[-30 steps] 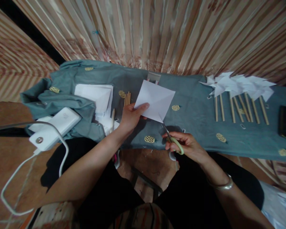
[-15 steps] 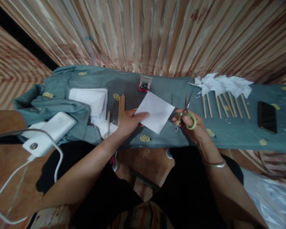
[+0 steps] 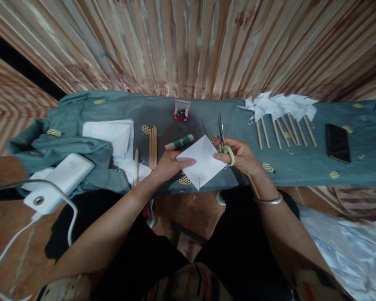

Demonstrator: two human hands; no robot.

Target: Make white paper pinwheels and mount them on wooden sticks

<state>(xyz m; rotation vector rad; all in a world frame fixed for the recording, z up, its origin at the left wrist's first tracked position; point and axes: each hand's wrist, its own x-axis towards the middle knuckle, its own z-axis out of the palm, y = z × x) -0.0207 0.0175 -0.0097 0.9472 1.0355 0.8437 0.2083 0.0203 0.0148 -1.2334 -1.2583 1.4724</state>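
Above the near edge of the grey-green cloth [image 3: 232,177], the left hand [image 3: 170,164] is pinching a white paper square [image 3: 203,161] at its left corner. Beside the right corner, the right hand [image 3: 242,158] is gripping green-handled scissors [image 3: 221,130], blades pointing away. Beyond, a glue stick [image 3: 180,142] is lying; farther back, a red box [image 3: 181,118] is standing open, paper pinwheels [image 3: 282,106] lying rightward.

Silver right-wrist bangle [image 3: 271,202], black trousers [image 3: 232,234], orange-striped patterned top [image 3: 191,284]
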